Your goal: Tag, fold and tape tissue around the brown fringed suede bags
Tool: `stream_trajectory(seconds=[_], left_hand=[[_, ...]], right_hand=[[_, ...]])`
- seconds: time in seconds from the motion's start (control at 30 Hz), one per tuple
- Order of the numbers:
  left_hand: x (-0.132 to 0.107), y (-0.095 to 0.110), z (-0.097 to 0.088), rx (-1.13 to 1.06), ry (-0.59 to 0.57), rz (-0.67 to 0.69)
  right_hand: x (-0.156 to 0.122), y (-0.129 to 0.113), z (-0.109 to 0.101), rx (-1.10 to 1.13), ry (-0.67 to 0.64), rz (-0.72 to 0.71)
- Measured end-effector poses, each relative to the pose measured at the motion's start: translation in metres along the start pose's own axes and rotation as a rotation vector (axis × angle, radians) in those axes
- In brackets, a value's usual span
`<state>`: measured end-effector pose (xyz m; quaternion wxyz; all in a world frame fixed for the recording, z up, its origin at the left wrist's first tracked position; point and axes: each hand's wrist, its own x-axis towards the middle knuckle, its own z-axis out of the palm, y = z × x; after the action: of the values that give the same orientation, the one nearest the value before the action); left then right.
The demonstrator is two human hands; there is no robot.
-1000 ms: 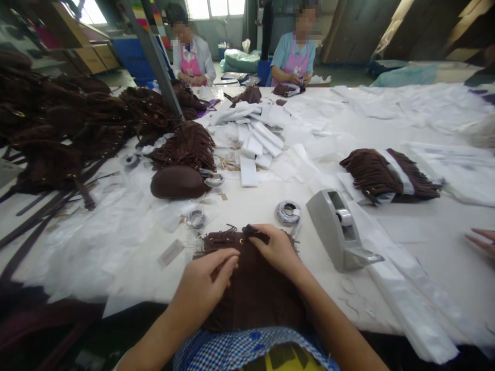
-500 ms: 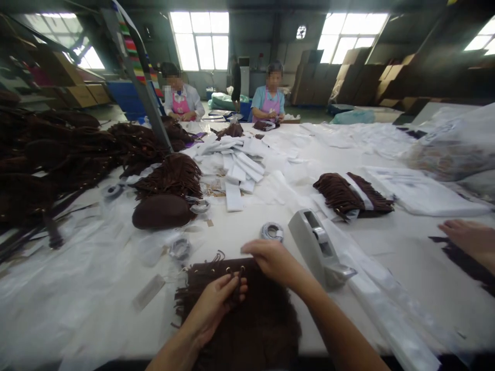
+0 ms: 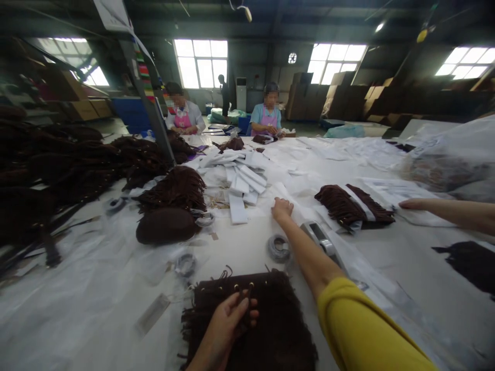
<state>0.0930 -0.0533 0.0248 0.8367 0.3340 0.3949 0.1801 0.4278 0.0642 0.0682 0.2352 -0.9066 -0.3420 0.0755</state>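
A dark brown fringed suede bag (image 3: 266, 319) with brass eyelets lies flat at the table's near edge. My left hand (image 3: 232, 322) pinches the bag's top edge by the eyelets, fingers closed on it. My right hand (image 3: 282, 208) is stretched far out, in a yellow sleeve, resting on the white sheets (image 3: 305, 211) beside the pile of folded white paper pieces (image 3: 242, 178). Its fingers are curled down on the paper; I cannot make out whether it grips a sheet.
A grey tape dispenser (image 3: 323, 242) and a tape roll (image 3: 278, 248) sit under my right arm. Brown fringed bags (image 3: 170, 198) pile at left; another (image 3: 351, 203) lies right. A co-worker's arm (image 3: 448, 211) reaches in from the right. Two people (image 3: 266, 116) work at the far end.
My right hand has left the bag and reached forward to the white paper. My left hand has kept its pinch on the bag's top edge. The view has tilted up.
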Motion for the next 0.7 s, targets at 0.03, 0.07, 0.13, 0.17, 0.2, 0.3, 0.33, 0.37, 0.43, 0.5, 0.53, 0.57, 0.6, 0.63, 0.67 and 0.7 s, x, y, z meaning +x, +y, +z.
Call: stream_trajectory(seconds=[0.03, 0.07, 0.13, 0.17, 0.2, 0.3, 0.33, 0.37, 0.43, 0.5, 0.53, 0.57, 0.6, 0.63, 0.67, 0.7], left_hand=[[-0.001, 0.0, 0.0, 0.005, -0.005, 0.009], [-0.002, 0.0, 0.0, 0.011, -0.008, 0.016], [-0.004, 0.003, 0.001, 0.024, -0.01, 0.027], [-0.005, 0.005, 0.002, 0.036, -0.011, 0.028], [-0.007, 0.008, 0.002, 0.055, -0.017, 0.023], [-0.013, 0.019, 0.004, 0.159, -0.041, 0.018], [-0.015, 0.023, 0.004, 0.2, -0.043, 0.021], [-0.017, 0.027, 0.004, 0.241, -0.045, 0.024], [-0.02, 0.036, 0.003, 0.316, -0.052, 0.024], [-0.022, 0.043, 0.003, 0.383, -0.046, 0.012], [-0.023, 0.047, 0.004, 0.41, -0.037, 0.006], [-0.023, 0.051, 0.004, 0.427, -0.026, 0.001], [-0.023, 0.054, 0.005, 0.436, -0.012, -0.004], [-0.023, 0.056, 0.007, 0.438, 0.0, -0.005], [-0.023, 0.058, 0.008, 0.436, 0.007, -0.005], [-0.024, 0.059, 0.01, 0.434, 0.01, -0.004]], right_hand=[[-0.002, 0.0, -0.005, 0.034, 0.012, -0.028], [-0.005, 0.0, -0.011, 0.075, 0.019, -0.066], [-0.019, -0.003, -0.023, 0.175, 0.016, -0.161], [-0.03, -0.003, -0.029, 0.226, 0.008, -0.208], [-0.043, -0.003, -0.035, 0.271, -0.002, -0.25], [-0.1, 0.005, -0.054, 0.498, -0.141, -0.368], [-0.121, 0.011, -0.06, 0.6, -0.231, -0.401], [-0.142, 0.017, -0.066, 0.693, -0.327, -0.426], [-0.182, 0.032, -0.075, 0.782, -0.48, -0.442], [-0.213, 0.047, -0.079, 0.703, -0.554, -0.428], [-0.225, 0.053, -0.078, 0.636, -0.576, -0.419], [-0.235, 0.057, -0.076, 0.569, -0.603, -0.408], [-0.242, 0.06, -0.073, 0.514, -0.635, -0.391], [-0.248, 0.061, -0.068, 0.477, -0.669, -0.37], [-0.251, 0.06, -0.062, 0.456, -0.701, -0.35], [-0.254, 0.057, -0.056, 0.445, -0.721, -0.336]])
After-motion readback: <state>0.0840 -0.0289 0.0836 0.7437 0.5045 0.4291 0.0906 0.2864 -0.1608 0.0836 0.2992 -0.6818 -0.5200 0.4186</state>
